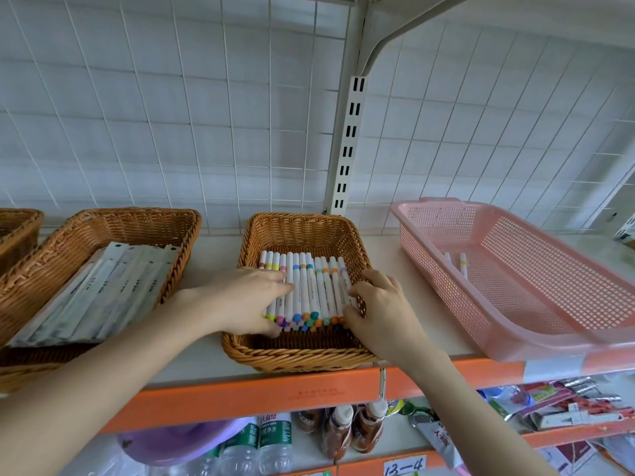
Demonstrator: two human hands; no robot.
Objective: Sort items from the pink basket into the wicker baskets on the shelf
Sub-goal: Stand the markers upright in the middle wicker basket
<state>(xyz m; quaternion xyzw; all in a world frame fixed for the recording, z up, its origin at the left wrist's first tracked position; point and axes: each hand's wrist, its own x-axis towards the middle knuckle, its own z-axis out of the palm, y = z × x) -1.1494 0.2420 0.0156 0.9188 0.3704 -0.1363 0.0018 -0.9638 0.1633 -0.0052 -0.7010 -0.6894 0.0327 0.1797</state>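
Note:
A wicker basket in the middle of the shelf holds a row of several white markers with coloured caps. My left hand presses against the left side of the row, fingers lying across the markers. My right hand curls over the right side of the row, fingers around the outermost markers. The pink basket stands to the right on the shelf; two markers lie inside it near its left wall.
A second wicker basket at the left holds flat packaged items. Another wicker basket shows at the far left edge. A wire grid backs the shelf. Bottles and packets fill the lower shelf under the orange edge.

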